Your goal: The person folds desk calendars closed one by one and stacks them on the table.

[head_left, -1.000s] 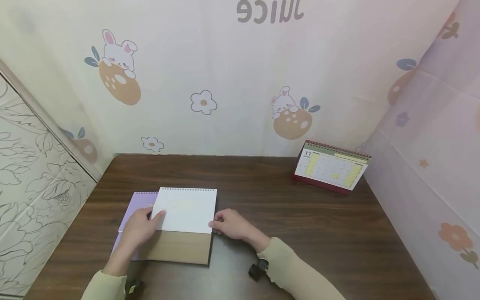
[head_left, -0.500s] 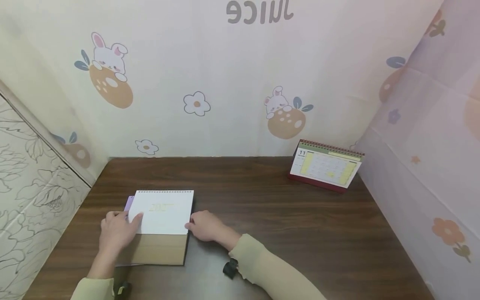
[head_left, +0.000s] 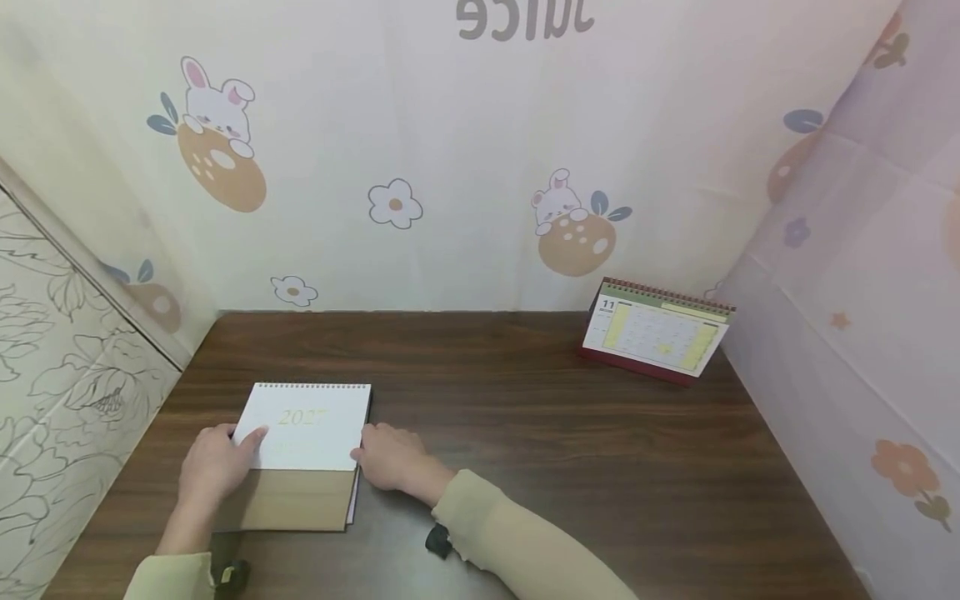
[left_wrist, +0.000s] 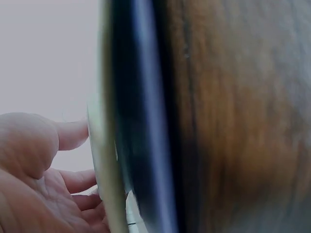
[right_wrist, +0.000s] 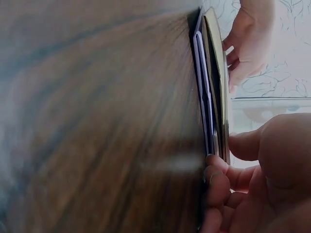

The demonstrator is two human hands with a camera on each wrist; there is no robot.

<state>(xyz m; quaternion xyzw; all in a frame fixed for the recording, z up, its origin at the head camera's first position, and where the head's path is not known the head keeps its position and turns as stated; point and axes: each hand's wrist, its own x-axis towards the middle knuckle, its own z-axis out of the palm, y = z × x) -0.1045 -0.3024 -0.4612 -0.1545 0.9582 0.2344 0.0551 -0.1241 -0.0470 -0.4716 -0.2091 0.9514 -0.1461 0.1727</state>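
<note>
Left grip (head_left: 212, 467), right grip (head_left: 390, 457): pinching white calendar (head_left: 306, 442) | purple calendar (right_wrist: 202, 77) beneath | red calendar (head_left: 658, 332) (standing) well apart

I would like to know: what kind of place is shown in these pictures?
Probably a desk corner indoors, perhaps at home, though I cannot be sure: there is a dark wood-grain table, a pale backdrop printed with rabbits and flowers behind it, and a standing desk calendar.

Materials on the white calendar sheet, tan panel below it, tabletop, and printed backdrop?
White calendar sheet: likely matte paper; thin, bound along its top edge.
Tan panel: probably smooth cardboard; flat, stiff-looking edge.
Tabletop: brown grain with a soft sheen; wood or laminate, can't tell.
Printed backdrop: probably matte fabric; soft creases, though plastic sheeting is possible.
</note>
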